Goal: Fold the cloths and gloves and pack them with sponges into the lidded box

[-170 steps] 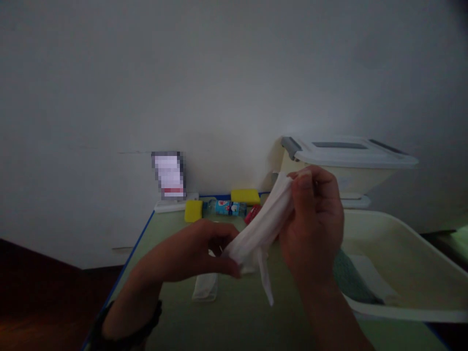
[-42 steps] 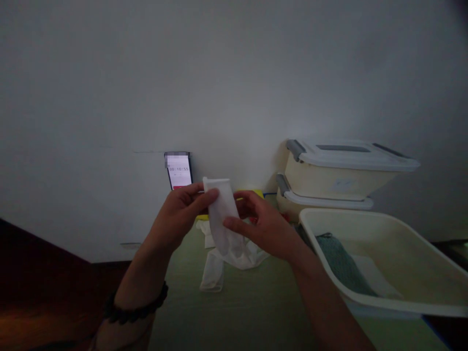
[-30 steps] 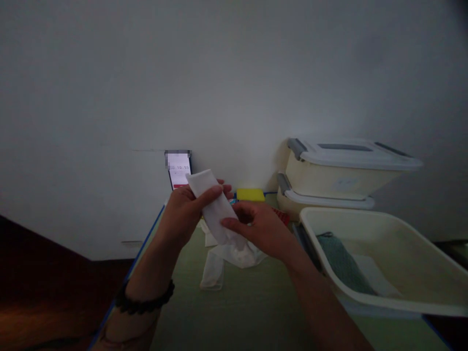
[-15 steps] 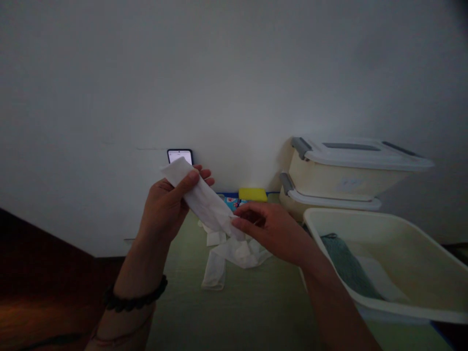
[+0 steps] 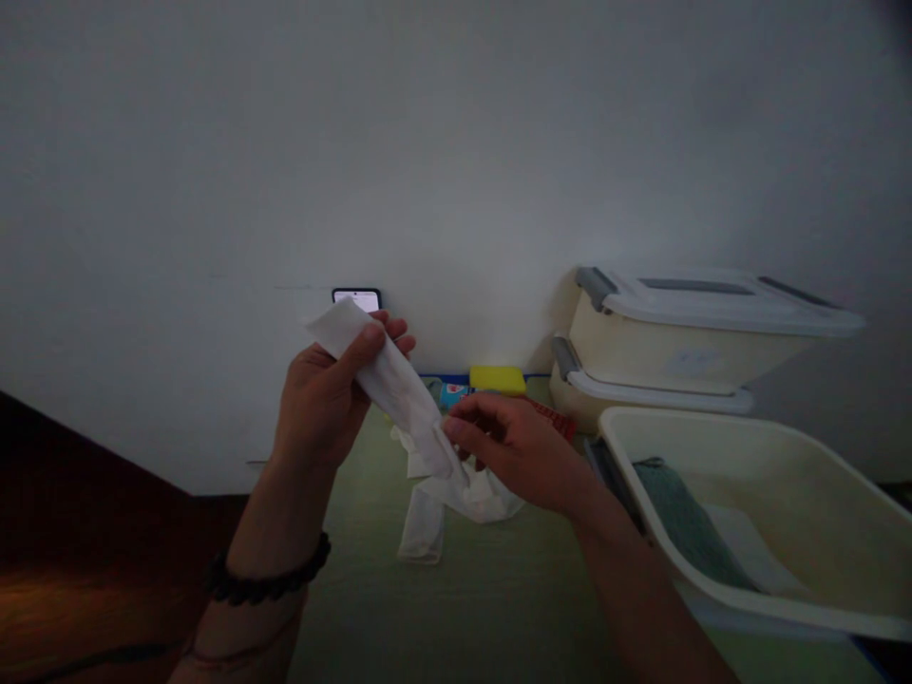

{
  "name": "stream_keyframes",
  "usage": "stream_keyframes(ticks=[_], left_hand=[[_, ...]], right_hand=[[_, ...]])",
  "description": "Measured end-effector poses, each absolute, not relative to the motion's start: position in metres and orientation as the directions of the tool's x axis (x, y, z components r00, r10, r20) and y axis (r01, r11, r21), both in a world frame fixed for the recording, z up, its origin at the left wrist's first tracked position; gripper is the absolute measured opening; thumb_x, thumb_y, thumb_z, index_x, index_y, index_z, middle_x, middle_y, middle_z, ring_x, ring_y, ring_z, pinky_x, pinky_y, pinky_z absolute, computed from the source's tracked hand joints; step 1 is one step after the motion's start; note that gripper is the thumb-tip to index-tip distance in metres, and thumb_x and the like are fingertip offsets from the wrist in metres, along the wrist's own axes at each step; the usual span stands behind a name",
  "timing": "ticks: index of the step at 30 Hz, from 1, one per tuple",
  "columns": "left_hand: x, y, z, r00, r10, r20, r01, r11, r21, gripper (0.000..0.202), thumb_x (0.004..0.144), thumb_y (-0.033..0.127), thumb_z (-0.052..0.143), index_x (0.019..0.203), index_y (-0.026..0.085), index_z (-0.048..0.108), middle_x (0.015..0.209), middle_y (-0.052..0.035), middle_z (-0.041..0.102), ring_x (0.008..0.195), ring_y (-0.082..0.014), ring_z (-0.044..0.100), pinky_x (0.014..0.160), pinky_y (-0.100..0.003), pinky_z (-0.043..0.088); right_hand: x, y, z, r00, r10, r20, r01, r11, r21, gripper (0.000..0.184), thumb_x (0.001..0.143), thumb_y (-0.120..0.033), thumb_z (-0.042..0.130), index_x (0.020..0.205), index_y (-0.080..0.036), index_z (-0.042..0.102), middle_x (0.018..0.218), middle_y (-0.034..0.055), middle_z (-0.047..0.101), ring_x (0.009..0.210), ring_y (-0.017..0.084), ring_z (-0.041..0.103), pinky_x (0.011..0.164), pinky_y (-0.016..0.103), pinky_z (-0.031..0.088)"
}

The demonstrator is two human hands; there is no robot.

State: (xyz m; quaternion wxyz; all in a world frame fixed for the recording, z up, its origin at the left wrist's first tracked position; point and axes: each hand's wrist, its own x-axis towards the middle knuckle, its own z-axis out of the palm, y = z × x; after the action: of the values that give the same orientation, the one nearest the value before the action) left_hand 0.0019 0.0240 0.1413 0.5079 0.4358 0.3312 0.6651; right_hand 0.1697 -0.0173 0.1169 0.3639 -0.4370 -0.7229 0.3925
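Note:
My left hand (image 5: 324,404) grips the upper end of a folded white cloth strip (image 5: 389,380), thumb pressed on top. My right hand (image 5: 523,451) pinches the strip's lower end, where it meets a bunched white cloth (image 5: 470,494) that hangs down to the green tabletop (image 5: 484,608). A second white piece (image 5: 422,527) lies flat on the table below my hands. A dark bead bracelet sits on my left wrist.
A cream basin (image 5: 784,456) at the right holds a teal cloth (image 5: 684,522). Two lidded cream boxes (image 5: 684,342) are stacked behind it by the wall. A phone (image 5: 356,298), a yellow sponge (image 5: 497,379) and a small blue packet (image 5: 452,394) stand at the table's far edge.
Both hands have turned the white strip from upright to slanting up-left, the left hand rising a little. Earlier the cloth was stretched between my hands lower and further right.

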Motion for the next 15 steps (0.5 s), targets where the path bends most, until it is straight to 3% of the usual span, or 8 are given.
stream_keyframes(ticks=[15], left_hand=[[0.0018,0.0238,0.1427,-0.158,0.952,0.262,-0.394,-0.304,0.867,0.013,0.071,0.021,0.064,0.084,0.018,0.065,0.085,-0.0012,0.069,0.078,-0.0159,0.066,0.07,-0.023,0.055]], right_hand=[[0.1661,-0.0181,0.1159,-0.43,0.892,0.138,0.207,0.246,-0.947,0.024,0.075,-0.037,0.059,0.088,-0.017,0.055,0.08,0.0007,0.059,0.068,0.01,0.054,0.062,0.025,0.045]])
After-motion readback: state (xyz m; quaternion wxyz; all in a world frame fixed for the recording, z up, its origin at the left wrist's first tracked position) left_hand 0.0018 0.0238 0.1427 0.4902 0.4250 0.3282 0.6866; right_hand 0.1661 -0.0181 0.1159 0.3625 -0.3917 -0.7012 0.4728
